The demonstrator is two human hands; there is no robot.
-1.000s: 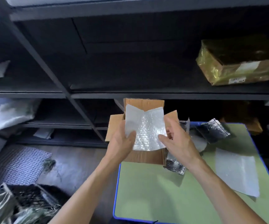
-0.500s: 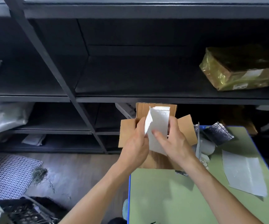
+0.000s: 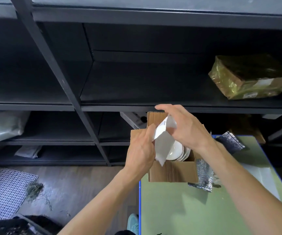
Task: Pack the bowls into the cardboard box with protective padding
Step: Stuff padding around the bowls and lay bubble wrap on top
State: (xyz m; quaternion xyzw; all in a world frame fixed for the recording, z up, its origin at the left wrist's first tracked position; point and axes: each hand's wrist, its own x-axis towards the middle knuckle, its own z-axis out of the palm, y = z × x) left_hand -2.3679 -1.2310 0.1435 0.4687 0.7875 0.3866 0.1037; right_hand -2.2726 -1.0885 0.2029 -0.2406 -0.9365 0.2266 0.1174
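Observation:
An open cardboard box (image 3: 172, 173) stands at the far left corner of the green table (image 3: 187, 209). Inside it I see stacked white bowls (image 3: 175, 150) with thin dark rims, partly hidden. A folded white padding sheet (image 3: 163, 143) hangs over the box opening. My left hand (image 3: 141, 150) pinches the sheet's left edge. My right hand (image 3: 186, 128) holds its upper part from the right, with the index finger stretched out above the box.
Silver bubble padding lies beside the box (image 3: 202, 177) and farther back (image 3: 231, 143). A white sheet (image 3: 262, 178) lies on the table's right. Dark metal shelving (image 3: 86, 106) stands behind, with a gold-wrapped parcel (image 3: 248, 78). A mesh mat (image 3: 4, 190) lies on the floor.
The flat sheet has been folded narrower and turned upright over the box. My right hand has risen above it. The bowls inside the box have come into sight.

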